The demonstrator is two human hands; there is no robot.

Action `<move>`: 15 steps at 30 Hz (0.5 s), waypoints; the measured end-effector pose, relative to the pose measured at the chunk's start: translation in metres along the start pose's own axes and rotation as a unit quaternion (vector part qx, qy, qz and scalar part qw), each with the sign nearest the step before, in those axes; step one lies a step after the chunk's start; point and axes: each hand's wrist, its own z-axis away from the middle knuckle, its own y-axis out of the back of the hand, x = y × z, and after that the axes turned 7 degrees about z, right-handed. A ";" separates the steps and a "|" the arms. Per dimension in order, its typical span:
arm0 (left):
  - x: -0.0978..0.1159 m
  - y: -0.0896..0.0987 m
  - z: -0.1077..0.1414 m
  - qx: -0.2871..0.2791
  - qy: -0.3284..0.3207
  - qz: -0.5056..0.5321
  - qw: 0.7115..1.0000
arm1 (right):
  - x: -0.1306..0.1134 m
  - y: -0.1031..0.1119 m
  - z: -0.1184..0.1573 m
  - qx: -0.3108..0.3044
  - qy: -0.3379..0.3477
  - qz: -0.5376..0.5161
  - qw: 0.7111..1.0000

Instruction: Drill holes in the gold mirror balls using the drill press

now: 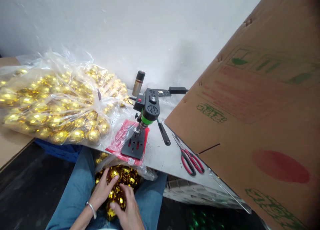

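Workshop, by look of it. Bench (160,161) against plain wall (150,23); lever-handled machine (151,104) with slotted base (135,146) near front edge, scissors (184,155) by same edge, farther right. Bulk plastic bag (53,99) of gold balls (92,135) at left end, big printed carton (250,130) at right end.

Ahead and to the right of the right hand (129,206), red-handled scissors (188,160) lie on the grey tabletop (160,156); beyond them, farther right, stands a large cardboard box (240,130) printed green and red. Well ahead of both hands, a black-capped can (138,83) stands near a pale wall (150,29). Forward-left of the left hand (101,191) is something blue (60,151).
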 end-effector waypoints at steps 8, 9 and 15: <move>-0.050 0.010 -0.014 -0.046 -0.128 -0.399 0.907 | 0.019 -0.022 0.002 -0.151 0.099 0.363 0.914; -0.049 0.009 -0.014 -0.044 -0.126 -0.407 0.904 | 0.020 -0.018 0.000 -0.133 0.128 0.351 0.918; -0.040 0.002 -0.015 -0.048 -0.112 -0.427 0.896 | 0.050 0.010 -0.035 0.075 0.210 0.304 0.926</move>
